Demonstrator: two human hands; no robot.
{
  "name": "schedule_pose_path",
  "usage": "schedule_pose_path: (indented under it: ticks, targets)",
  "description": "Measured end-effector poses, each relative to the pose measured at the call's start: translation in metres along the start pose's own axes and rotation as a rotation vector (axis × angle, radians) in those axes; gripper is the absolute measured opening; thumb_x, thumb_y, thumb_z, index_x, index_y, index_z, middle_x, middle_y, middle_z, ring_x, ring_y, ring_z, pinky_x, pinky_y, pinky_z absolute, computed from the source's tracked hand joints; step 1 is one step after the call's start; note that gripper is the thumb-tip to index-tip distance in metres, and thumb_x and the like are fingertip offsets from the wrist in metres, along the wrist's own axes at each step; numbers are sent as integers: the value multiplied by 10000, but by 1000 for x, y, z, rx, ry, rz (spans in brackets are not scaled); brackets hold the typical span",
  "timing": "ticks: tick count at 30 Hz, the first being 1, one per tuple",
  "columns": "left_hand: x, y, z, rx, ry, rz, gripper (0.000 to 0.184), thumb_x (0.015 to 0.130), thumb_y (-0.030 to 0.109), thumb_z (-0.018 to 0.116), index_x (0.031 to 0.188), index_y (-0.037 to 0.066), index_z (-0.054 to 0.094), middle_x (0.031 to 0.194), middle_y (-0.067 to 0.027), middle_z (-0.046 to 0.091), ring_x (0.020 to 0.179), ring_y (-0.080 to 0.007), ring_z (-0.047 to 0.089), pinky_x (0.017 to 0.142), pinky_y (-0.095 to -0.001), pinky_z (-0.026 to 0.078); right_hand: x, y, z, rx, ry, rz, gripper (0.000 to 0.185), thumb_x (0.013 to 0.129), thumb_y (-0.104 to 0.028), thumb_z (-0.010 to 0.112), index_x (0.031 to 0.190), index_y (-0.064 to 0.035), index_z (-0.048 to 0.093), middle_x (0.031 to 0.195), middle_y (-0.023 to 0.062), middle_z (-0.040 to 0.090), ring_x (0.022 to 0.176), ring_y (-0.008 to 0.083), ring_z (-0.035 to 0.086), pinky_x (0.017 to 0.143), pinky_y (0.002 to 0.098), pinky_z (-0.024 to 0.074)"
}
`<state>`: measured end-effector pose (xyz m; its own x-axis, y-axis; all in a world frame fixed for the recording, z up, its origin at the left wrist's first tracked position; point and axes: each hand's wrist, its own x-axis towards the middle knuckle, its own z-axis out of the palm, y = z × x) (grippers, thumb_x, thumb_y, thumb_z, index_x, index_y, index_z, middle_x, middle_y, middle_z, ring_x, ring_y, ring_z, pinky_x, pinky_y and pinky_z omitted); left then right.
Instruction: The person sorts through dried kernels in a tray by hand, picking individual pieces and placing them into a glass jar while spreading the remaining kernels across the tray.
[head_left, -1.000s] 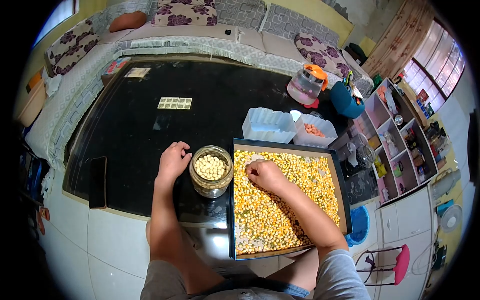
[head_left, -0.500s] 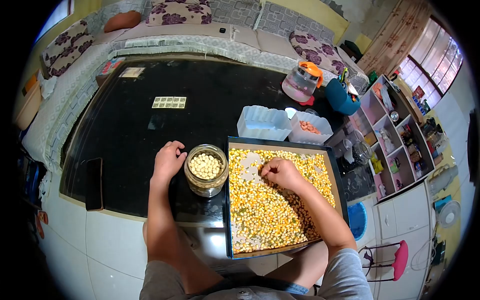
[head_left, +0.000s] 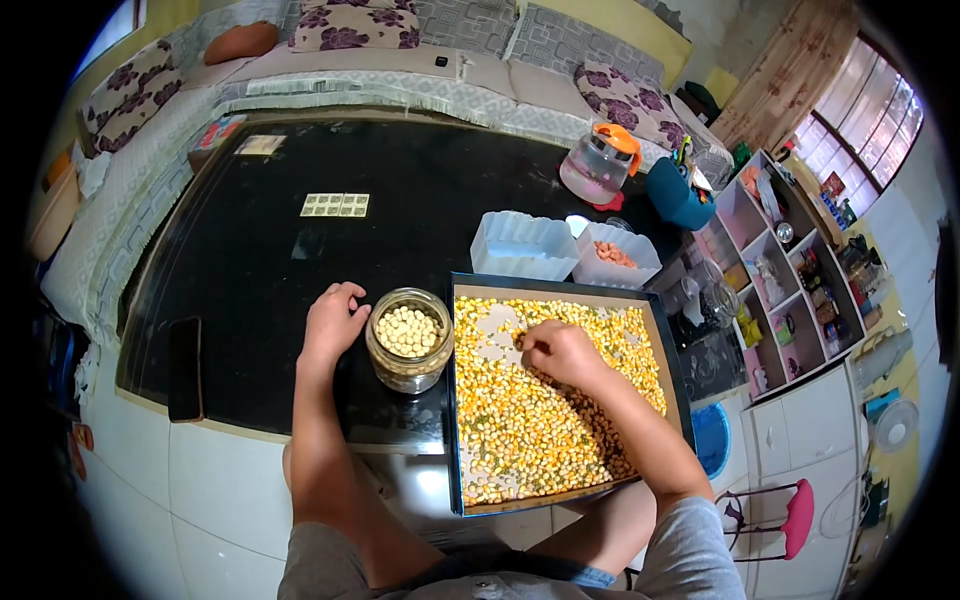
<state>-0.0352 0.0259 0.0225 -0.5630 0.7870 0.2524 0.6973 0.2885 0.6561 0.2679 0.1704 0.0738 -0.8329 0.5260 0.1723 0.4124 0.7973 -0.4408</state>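
Observation:
My left hand (head_left: 334, 318) rests on the black tabletop just left of a glass jar (head_left: 408, 374). Its fingers are loosely bent, thumb apart, with nothing in them. Pale round beans (head_left: 408, 331) fill the jar almost to its neck. Over the upper part of a shallow box (head_left: 687, 400), my right hand (head_left: 560, 352) has its fingertips pinched together at the grains; whatever lies between them is hidden. Yellow corn kernels (head_left: 510, 420), mixed with paler beans and small green ones, cover most of the box's bottom. A bare patch (head_left: 492, 345) shows left of my right hand.
Behind the box stand a translucent container (head_left: 522, 250) and another container (head_left: 600, 268) with reddish-brown nuts or beans. A pitcher with an orange lid (head_left: 597, 170) is farther back. A dark phone (head_left: 185, 370) lies at the table's left edge. A compartment shelf (head_left: 790, 270) stands right.
My right hand stays at nearly the same spot among the kernels, with its fingers slightly shifted. The whole view has moved a little; my left hand and the jar keep their places.

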Motion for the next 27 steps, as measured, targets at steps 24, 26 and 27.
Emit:
schedule_pose_path:
  ticks: [24,26,27]
  targets:
    - [1,-2,1,4,14,4,197,715,121,658,897,59,614,755,-85,562,718,-260,583,646,-367,471,5,15,7,-249,-116,-72,89,706,-68,591,774,-41,641,771,150,622,706,323,599,665,386,495]
    - [0,-2,2,-10,10,8,194,717,120,659,898,65,614,756,-79,564,718,-256,584,644,-363,471,13,3,0,-168,-73,-48,88,716,-82,594,773,-37,643,763,152,620,696,323,598,653,384,492]
    - [-1,-4,0,-3,13,1,197,716,120,660,899,64,613,756,-80,564,717,-257,584,643,-364,471,21,-8,-3,-82,-30,-19,91,727,-96,597,772,-33,644,756,155,617,686,324,597,642,381,488]
